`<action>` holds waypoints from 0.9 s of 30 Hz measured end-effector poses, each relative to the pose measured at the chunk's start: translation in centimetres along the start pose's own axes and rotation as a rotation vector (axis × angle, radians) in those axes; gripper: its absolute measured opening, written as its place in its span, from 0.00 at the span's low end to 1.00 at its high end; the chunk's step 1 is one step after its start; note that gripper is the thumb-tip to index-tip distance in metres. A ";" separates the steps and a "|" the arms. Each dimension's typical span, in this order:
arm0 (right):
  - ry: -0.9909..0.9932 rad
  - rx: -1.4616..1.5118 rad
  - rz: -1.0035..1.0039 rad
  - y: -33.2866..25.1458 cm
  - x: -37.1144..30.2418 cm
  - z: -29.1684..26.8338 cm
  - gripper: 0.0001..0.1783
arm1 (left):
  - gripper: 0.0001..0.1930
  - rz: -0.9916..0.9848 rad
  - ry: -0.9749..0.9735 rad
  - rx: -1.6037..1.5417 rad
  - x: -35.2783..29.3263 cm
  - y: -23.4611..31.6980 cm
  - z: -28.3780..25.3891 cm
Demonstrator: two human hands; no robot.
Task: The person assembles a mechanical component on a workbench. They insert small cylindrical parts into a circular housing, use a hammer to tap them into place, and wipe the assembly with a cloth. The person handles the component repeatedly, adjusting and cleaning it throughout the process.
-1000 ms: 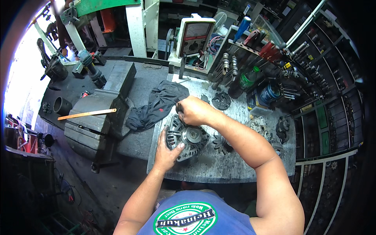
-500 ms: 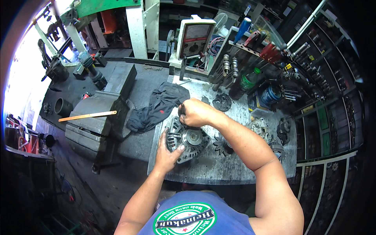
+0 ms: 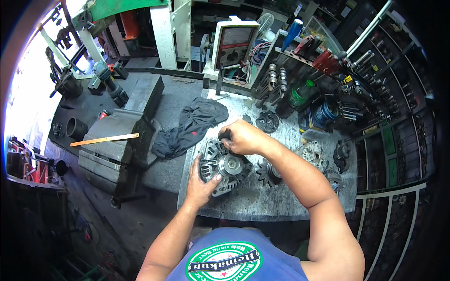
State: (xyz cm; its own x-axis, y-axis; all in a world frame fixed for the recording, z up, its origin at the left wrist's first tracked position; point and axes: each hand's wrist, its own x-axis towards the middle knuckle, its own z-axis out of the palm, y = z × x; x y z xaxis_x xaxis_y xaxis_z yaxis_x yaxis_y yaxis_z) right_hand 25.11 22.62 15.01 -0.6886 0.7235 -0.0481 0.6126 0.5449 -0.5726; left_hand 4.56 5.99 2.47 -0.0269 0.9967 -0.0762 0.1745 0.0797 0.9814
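Observation:
On the metal-topped bench (image 3: 262,206) lies an alternator (image 3: 230,165) with a slotted grey housing and a round pulley facing up. My left hand (image 3: 198,188) is closed on its left and near side, thumb pressed by the pulley. Just above the housing's far edge, my right hand (image 3: 244,137) is closed with the fingers curled down and blackened. Whatever those fingers pinch is hidden. Right of the alternator sits a finned fan-like rotor part (image 3: 268,174), partly behind my right forearm. A dark cloth (image 3: 192,124) lies beyond my left hand.
A large bench vise (image 3: 112,145) stands at left with a flat copper-coloured strip (image 3: 105,139) across it. Behind it is a cordless drill (image 3: 110,84). An analog meter (image 3: 233,49), a green bottle (image 3: 300,96) and racked tools line the back. A round dark part (image 3: 267,122) lies beyond my right hand.
My right hand has shifted slightly to the right and its wrist has turned a little. The left hand and the alternator stay in place.

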 end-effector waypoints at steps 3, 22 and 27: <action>0.013 -0.078 -0.096 -0.2 0.4 0.2 0.12 | 0.61 0.018 0.007 -0.013 0.0 -0.2 0.0; -0.087 -0.129 0.191 -2.2 2.1 -0.3 0.10 | 0.58 0.071 0.017 0.022 0.0 0.1 -0.1; -0.137 -0.110 0.195 -1.6 2.0 -0.4 0.10 | 0.58 0.031 0.018 -0.018 -0.1 0.2 0.0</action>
State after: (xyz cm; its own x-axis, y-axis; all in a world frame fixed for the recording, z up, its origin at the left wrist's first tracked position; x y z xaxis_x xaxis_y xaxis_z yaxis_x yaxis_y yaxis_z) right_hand 22.88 23.40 16.16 -0.5950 0.7593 -0.2636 0.7721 0.4490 -0.4497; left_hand 4.62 5.90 2.68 -0.0394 0.9983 -0.0430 0.1574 0.0487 0.9863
